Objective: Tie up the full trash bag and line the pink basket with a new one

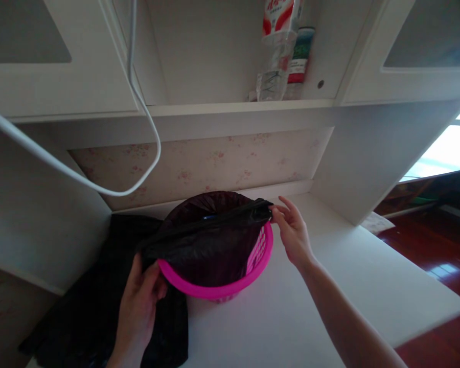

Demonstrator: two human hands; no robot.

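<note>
A pink plastic basket (214,291) stands on the white desk (329,286). A black plastic bag (207,240) lines it and is stretched across its mouth. My left hand (140,301) pinches the bag's edge at the basket's near left rim. My right hand (291,230) pinches the bag's edge at the far right rim, fingers partly spread.
More black bags or dark cloth (95,306) lie on the desk to the left. A white cable (145,112) hangs from above. A clear bottle (276,56) and a green-capped container (301,56) stand on the shelf. Red wooden floor (437,266) is at right.
</note>
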